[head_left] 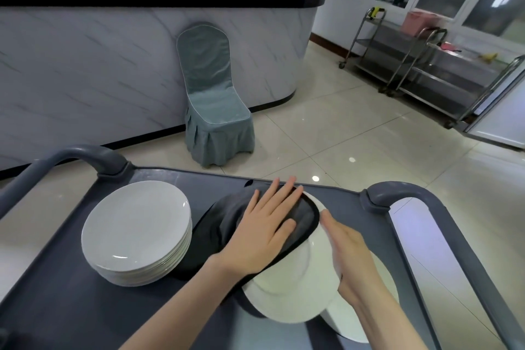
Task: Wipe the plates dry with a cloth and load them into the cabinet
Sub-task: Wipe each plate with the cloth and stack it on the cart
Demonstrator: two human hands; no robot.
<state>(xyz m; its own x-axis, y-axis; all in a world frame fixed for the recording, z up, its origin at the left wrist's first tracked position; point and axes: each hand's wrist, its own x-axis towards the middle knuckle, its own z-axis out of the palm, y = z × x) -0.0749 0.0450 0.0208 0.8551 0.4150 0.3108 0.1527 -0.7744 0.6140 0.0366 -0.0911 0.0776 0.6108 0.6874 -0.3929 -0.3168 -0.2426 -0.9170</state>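
left hand [264, 233] flat, fingers straight, pressing cloth [216, 233] on plate [289, 287]; right hand [352, 253] grips its rim. hard press cld slip it onto 2nd plate [358, 327] under right hand, chipping both.

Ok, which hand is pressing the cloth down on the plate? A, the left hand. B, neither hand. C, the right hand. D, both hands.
A: the left hand lies flat, fingers straight, on the dark grey cloth spread over the white plate, while the right hand only holds the plate at its rim.
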